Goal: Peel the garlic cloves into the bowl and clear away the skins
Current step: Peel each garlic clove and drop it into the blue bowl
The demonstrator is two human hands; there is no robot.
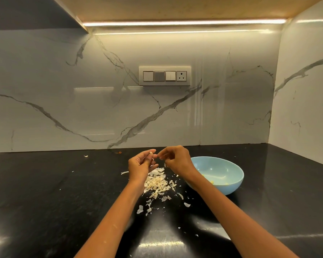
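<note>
Black polished countertop [63, 202] runs beneath a white marble-veined backsplash [63, 90], lit by a light strip [183, 22] under the upper cabinet.

Left hand [141, 165]: raised above the counter, palm turned inward, fingers curled. Thumb and forefinger pinch a small pale garlic clove [151, 152] at the fingertips.

Right hand [176, 159]: raised at the same height, just beside the left hand, fingers curled. Thumb and forefinger meet at the clove's right end; whether they grip loose skin or the clove itself cannot be resolved at this size.

Garlic skins [159, 183]: a loose heap of pale, papery flakes lies on the counter directly below both hands, between the forearms. Smaller fragments are scattered toward the near edge and to the left.

Light blue bowl [229, 175]: stands on the counter to the right of the heap, partly behind the right wrist. Several small yellowish peeled pieces lie at its bottom.

Switch panel [164, 76]: mounted on the backsplash above the hands, with three switches and one socket.
</note>
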